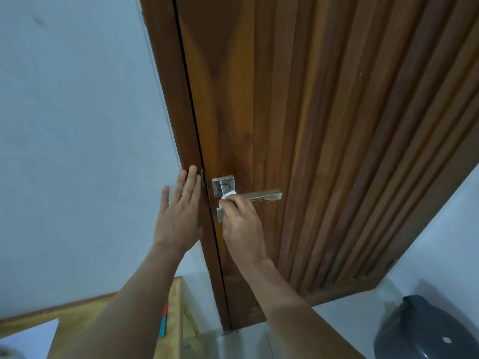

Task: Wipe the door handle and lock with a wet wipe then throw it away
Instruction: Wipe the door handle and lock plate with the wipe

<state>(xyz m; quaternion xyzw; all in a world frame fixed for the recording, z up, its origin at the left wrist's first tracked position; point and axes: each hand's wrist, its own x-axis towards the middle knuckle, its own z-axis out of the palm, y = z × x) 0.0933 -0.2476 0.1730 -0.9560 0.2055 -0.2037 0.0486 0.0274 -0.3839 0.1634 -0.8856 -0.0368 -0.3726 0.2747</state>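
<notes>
**A:** At far left, a wooden desk (173, 301) edges into frame. What is the left hand (178, 216) doing?

**B:** It lies flat, fingers spread, against the door frame (181, 125) just left of the door's (337, 112) edge. It holds nothing.

**A:** And the right hand (241, 229)?

**B:** Pinching one white wet wipe (228, 196) in its fingertips, pressed where the door handle (264, 196) meets its square plate (224, 185). The lever's long axis runs horizontally, away to the right of the hand, so that hand is much the nearer. The lock (220, 215) sits just below, partly hidden behind the knuckles.

**A:** Counts?

**B:** One handle, one lock, one wipe, two hands. At lower right, one dark bin (427, 330) stands on the floor, likely the wipe's destination.
</notes>
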